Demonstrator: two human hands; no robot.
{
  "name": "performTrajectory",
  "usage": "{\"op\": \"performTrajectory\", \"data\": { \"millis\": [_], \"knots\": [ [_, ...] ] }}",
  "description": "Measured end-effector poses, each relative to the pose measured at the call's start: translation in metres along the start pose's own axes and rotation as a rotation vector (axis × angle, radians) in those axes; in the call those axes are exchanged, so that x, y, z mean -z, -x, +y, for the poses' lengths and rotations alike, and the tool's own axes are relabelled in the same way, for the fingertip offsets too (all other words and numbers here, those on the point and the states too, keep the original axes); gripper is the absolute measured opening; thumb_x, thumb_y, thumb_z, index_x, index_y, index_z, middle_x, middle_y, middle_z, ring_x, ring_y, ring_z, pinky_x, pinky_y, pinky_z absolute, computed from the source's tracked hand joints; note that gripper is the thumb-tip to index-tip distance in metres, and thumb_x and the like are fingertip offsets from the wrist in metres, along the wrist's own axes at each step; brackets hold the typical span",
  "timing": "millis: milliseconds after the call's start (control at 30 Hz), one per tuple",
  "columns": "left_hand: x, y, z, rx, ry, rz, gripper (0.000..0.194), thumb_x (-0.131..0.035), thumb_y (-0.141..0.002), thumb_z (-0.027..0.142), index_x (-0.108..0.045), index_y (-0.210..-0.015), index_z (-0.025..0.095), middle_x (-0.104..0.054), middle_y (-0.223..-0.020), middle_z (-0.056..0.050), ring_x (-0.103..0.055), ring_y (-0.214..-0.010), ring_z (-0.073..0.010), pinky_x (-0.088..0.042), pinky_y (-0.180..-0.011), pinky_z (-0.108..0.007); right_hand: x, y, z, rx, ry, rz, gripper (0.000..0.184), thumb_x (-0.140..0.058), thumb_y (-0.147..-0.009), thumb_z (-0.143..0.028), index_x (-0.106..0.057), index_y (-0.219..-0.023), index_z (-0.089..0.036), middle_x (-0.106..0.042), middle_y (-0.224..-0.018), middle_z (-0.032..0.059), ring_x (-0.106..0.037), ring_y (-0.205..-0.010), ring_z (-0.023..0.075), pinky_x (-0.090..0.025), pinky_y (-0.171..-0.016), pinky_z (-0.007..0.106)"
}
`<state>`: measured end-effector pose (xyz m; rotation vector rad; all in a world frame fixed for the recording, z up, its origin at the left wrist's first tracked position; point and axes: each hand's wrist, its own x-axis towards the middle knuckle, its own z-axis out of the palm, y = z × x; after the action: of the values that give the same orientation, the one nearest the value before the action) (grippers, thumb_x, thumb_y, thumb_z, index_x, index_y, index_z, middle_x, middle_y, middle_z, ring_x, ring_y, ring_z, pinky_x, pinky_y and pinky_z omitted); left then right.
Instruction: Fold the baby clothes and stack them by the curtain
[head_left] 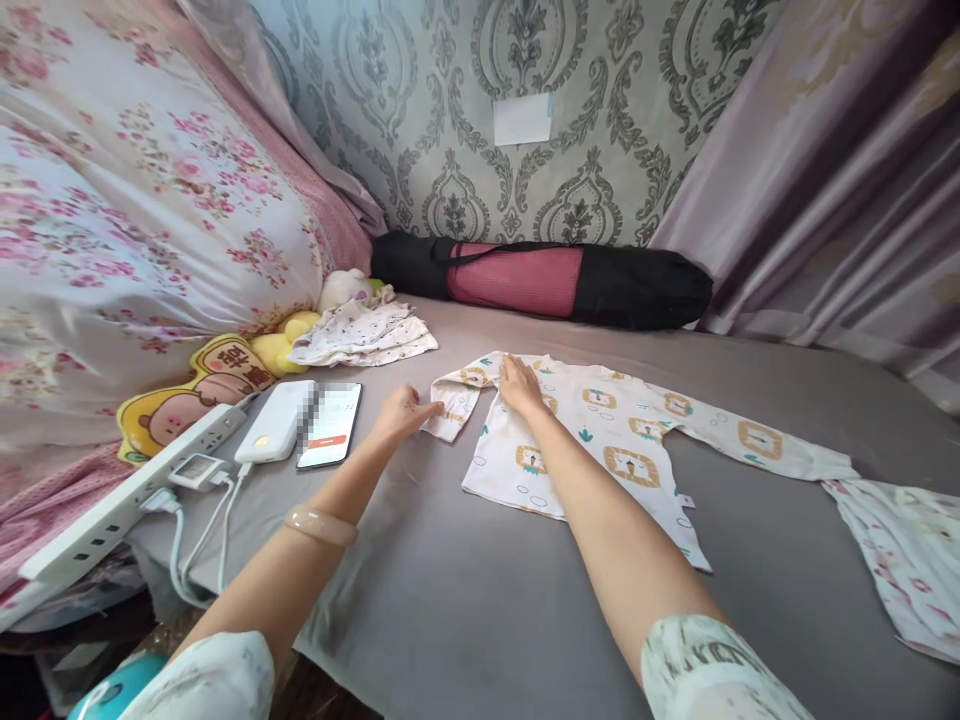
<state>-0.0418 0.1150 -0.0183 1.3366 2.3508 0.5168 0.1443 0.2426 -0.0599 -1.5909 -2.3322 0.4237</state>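
Right in the middle of the grey sheet [450,600], here's the long-sleeved lion-print shirt [589,425], spread out, hem towards the near edge. The right hand [519,385] lies flat on it, palm down, fingers straight and close together, pressing at the shoulder by the bent sleeve. And over at that sleeve's cuff, the left hand [409,412], bangle [320,524] on its wrist: thumb stretched well away from the fingers, its tip at the fabric, though whether it touches or stops just short is hard to tell from here. The other sleeve reaches out towards the right edge, its cuff meeting a floral garment [907,565]. Along the left edge, a smartphone [330,425] lies beside a white power bank [276,420], with a power strip [135,490] next to them. Towards the far left corner, a rumpled printed cloth [364,335]; along the far edge, a black-and-pink carry bag [540,282].
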Motion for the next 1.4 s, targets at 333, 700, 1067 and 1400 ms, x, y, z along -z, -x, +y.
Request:
{"op": "performTrajectory", "data": {
  "millis": [333, 700, 1067, 1400],
  "knots": [
    [0.021, -0.022, 0.018, -0.064, 0.054, -0.276, 0.028, -0.077, -0.057, 0.028, -0.050, -0.056, 0.020, -0.042, -0.044, 0.007, -0.043, -0.048, -0.0110, -0.027, -0.048, -0.023, -0.002, 0.001, 0.004, -0.019, 0.024, -0.004, 0.054, -0.016, -0.099, -0.023, -0.035, -0.150, -0.017, -0.036, -0.155, 0.0046, -0.028, -0.143, 0.0156, -0.018, -0.116, 0.030],
    [0.052, -0.068, 0.025, -0.412, -0.060, 0.409, 0.028, -0.046, -0.072, 0.007, -0.064, -0.091, 0.018, -0.068, -0.091, -0.009, -0.062, -0.094, -0.0250, -0.046, -0.086, -0.035, -0.006, 0.007, 0.001, -0.012, 0.043, 0.006, 0.055, -0.016, -0.100, -0.032, -0.031, -0.151, -0.015, -0.030, -0.158, 0.0059, -0.022, -0.145, 0.0176, -0.013, -0.118, 0.033],
    [-0.011, -0.090, -0.031, -0.378, 0.033, 0.391, 0.020, -0.048, -0.084, 0.031, -0.061, -0.091, 0.018, -0.050, -0.135, -0.015, -0.041, -0.134, -0.0268, -0.031, -0.113, -0.040, 0.000, 0.017, -0.011, 0.045, 0.177, -0.037, 0.058, -0.022, -0.100, -0.047, -0.034, -0.151, -0.022, -0.023, -0.160, 0.0096, -0.017, -0.147, 0.0270, -0.009, -0.117, 0.043],
    [0.007, -0.112, -0.030, 0.027, 0.117, 0.397, 0.040, -0.053, -0.082, 0.039, -0.056, -0.109, 0.010, -0.062, -0.115, -0.019, -0.056, -0.114, -0.0301, -0.043, -0.099, -0.040, -0.004, 0.016, -0.007, 0.078, 0.103, 0.020, 0.060, -0.029, -0.099, -0.048, -0.036, -0.149, -0.017, -0.027, -0.157, 0.0145, -0.020, -0.145, 0.0297, -0.011, -0.116, 0.045]
  ]
}}
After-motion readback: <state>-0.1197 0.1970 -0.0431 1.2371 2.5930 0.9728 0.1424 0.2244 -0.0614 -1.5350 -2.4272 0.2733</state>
